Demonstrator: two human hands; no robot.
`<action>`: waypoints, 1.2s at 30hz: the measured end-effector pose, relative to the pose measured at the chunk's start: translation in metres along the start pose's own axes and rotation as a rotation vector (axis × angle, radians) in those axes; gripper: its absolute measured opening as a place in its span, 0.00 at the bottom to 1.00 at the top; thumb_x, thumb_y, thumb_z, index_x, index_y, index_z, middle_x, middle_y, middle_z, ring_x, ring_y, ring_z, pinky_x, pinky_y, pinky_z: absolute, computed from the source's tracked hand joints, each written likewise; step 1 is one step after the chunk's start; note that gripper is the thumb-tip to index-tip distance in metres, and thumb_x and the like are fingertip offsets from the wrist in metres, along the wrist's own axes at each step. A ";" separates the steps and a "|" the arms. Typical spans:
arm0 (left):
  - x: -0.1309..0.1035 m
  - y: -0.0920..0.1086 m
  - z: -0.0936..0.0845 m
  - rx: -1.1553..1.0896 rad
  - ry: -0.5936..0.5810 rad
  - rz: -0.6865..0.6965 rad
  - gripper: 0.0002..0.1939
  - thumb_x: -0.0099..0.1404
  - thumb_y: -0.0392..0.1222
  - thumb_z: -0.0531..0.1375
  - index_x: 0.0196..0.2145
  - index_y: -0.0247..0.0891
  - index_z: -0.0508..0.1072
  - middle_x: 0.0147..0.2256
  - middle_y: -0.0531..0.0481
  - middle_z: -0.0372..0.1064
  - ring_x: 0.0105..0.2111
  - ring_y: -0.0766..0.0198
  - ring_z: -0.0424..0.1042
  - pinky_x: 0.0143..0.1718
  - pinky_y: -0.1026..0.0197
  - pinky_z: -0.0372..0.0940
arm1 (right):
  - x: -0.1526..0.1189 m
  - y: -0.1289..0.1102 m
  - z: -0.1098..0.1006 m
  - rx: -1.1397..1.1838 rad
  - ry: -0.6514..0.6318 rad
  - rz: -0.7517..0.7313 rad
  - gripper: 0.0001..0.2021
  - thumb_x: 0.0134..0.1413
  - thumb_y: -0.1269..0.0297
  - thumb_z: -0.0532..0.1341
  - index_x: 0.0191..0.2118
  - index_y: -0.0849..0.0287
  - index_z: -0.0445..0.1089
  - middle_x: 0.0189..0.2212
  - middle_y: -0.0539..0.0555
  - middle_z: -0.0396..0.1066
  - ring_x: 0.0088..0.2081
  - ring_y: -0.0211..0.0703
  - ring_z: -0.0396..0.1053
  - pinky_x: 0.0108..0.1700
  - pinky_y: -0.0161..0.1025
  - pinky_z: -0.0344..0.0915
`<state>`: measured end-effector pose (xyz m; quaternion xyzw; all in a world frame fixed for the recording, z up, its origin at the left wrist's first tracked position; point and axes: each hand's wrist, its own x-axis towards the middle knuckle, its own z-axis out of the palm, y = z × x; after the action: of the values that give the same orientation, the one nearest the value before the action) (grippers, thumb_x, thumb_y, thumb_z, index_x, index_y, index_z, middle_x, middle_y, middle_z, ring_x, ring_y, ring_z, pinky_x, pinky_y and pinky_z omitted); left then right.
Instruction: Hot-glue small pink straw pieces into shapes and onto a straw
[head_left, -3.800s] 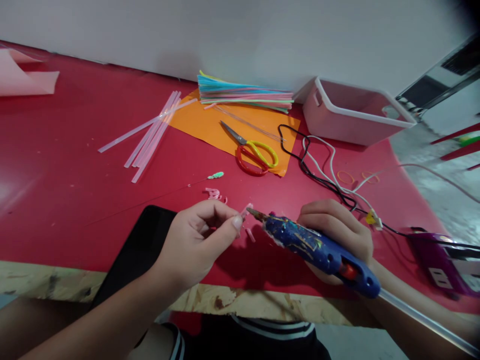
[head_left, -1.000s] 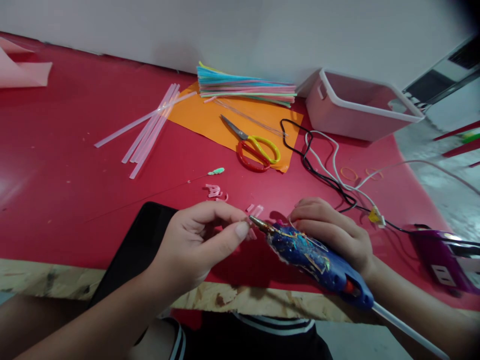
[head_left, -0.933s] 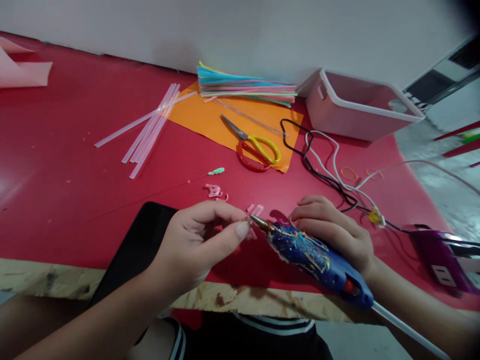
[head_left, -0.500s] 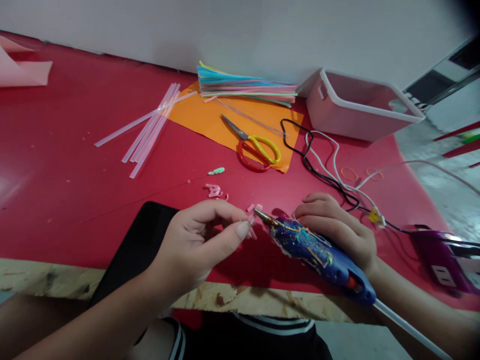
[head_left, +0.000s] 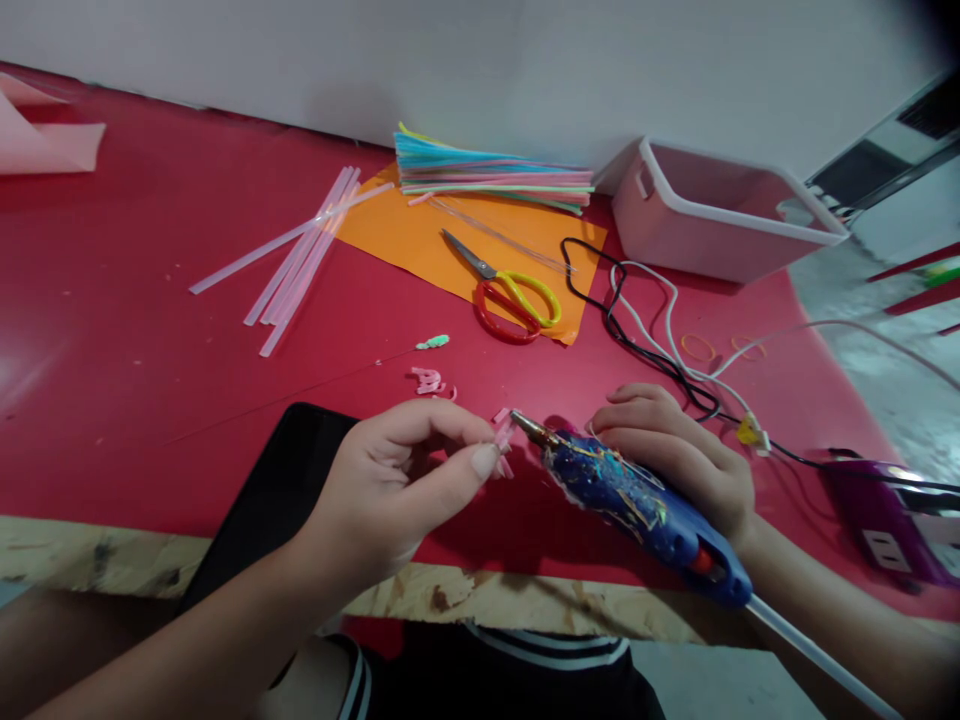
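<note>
Between thumb and forefinger, my left hand (head_left: 409,480) pinches a small pink strip piece (head_left: 504,432). My right hand (head_left: 675,450) is wrapped round a blue hot glue gun (head_left: 622,500), smeared with dried glue and bits of thread. Its metal nozzle points left and sits at the pink piece; whether it touches cannot be made out. A white glue stick (head_left: 817,655) sticks out of the gun's rear. Several curled pink scraps (head_left: 427,380) lie on the red tabletop just beyond my left hand, near a thin wire with a green tip (head_left: 433,342).
Scissors (head_left: 499,290) rest on an orange sheet (head_left: 420,235), with a bundle of coloured pipe cleaners (head_left: 487,170) behind. Spare glue sticks (head_left: 300,260) lie left. A pink bin (head_left: 697,225), tangled cords (head_left: 622,330) and a purple power strip (head_left: 885,520) occupy the right. A black phone (head_left: 277,490) lies under my left wrist.
The glue gun's nozzle has shifted very slightly up at the pink piece. My left hand has hardly moved, and everything on the table stays in place.
</note>
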<state>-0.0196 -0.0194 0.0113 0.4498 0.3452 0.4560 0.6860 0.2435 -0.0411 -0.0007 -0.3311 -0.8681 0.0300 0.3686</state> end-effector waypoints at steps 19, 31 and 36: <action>-0.001 0.001 -0.001 0.423 -0.028 0.244 0.05 0.65 0.31 0.63 0.33 0.39 0.78 0.30 0.52 0.76 0.29 0.69 0.73 0.30 0.69 0.68 | 0.004 0.010 0.000 -0.284 -0.254 0.271 0.20 0.47 0.73 0.59 0.49 0.56 0.66 0.41 0.57 0.74 0.42 0.52 0.72 0.46 0.49 0.60; 0.001 -0.004 -0.003 0.717 -0.285 0.594 0.09 0.68 0.26 0.60 0.41 0.37 0.76 0.37 0.48 0.74 0.38 0.67 0.75 0.41 0.67 0.71 | -0.001 0.020 0.006 -0.408 -0.249 0.358 0.25 0.44 0.84 0.53 0.45 0.54 0.73 0.46 0.55 0.73 0.48 0.50 0.70 0.56 0.55 0.57; 0.003 -0.005 -0.002 0.735 -0.304 0.582 0.09 0.69 0.27 0.59 0.41 0.38 0.76 0.36 0.48 0.74 0.36 0.67 0.75 0.40 0.67 0.71 | 0.008 0.005 -0.005 -0.313 0.025 0.323 0.15 0.51 0.79 0.58 0.41 0.55 0.74 0.46 0.59 0.73 0.46 0.52 0.71 0.50 0.54 0.64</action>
<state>-0.0188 -0.0169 0.0053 0.8011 0.2393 0.4061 0.3688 0.2454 -0.0335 0.0064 -0.5192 -0.7933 -0.0506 0.3138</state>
